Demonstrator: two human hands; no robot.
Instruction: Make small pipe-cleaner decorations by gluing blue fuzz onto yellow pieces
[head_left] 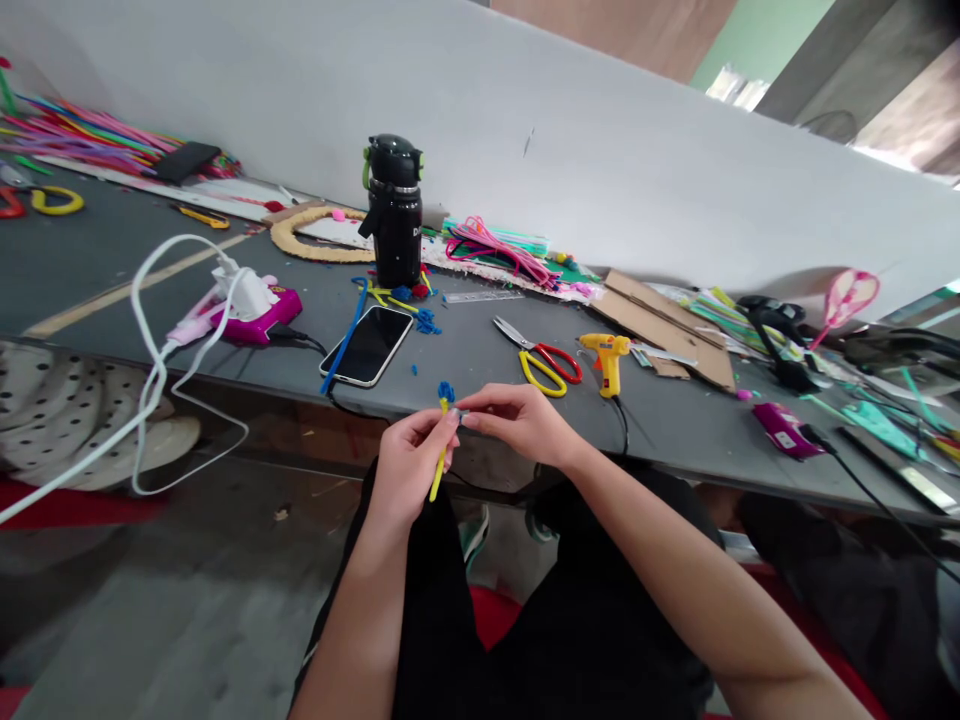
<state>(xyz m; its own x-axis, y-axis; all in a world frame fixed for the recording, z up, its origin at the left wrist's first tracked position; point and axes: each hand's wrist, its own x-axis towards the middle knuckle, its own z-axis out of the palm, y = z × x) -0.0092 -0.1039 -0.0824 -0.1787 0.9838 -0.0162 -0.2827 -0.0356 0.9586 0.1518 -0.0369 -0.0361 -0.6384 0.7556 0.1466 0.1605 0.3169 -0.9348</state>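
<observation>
A yellow stem (436, 478) with a curled blue top (446, 391) is pinched in my left hand (409, 455), its lower end sticking out below the fingers. My right hand (525, 424) is closed beside it, fingertips meeting the left ones near the stem's upper part; whatever lies between them is too small to name. Beyond my left hand, a blue pipe cleaner (345, 338) lies across a phone (371, 346). Curled blue pieces (427, 321) rest past the phone. Scissors (536, 362) with red and yellow handles and a yellow glue gun (607, 360) lie beyond my right hand.
A black bottle (397, 225) stands behind the phone. White cables hang over the table's left front edge from a purple power block (259, 314). Cardboard (667, 325) lies at the right, with another purple block (787, 430). Pipe cleaners (90, 140) are heaped far left.
</observation>
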